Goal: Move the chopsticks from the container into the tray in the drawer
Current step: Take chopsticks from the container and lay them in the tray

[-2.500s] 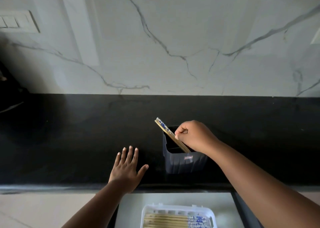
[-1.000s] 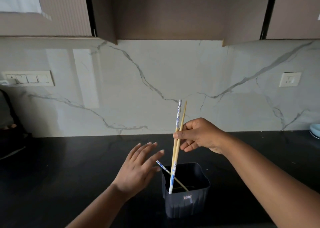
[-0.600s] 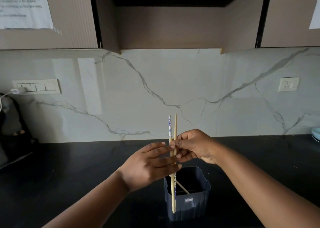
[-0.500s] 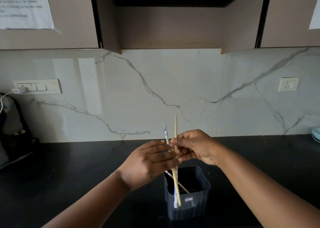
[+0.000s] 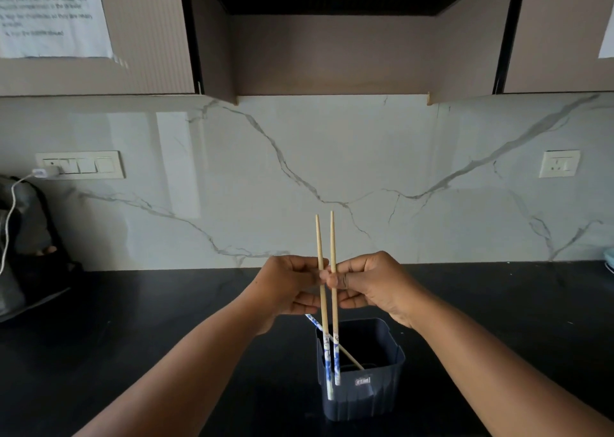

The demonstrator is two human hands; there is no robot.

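Note:
Two wooden chopsticks with blue-and-white patterned ends stand nearly upright side by side above the dark blue container on the black counter. My left hand pinches the left chopstick. My right hand pinches the right chopstick. Their thin tips point up and their patterned ends hang down in front of the container. One more chopstick leans slanted inside the container. The drawer and its tray are out of view.
The black counter runs along a marble backsplash. A dark bag with a white charging cable stands at the far left. Wall cabinets hang above. A switch panel and a socket sit on the wall.
My right hand lifted two chopsticks out of the container. My left hand came up and took one. One chopstick was flipped, so both thin tips now point up.

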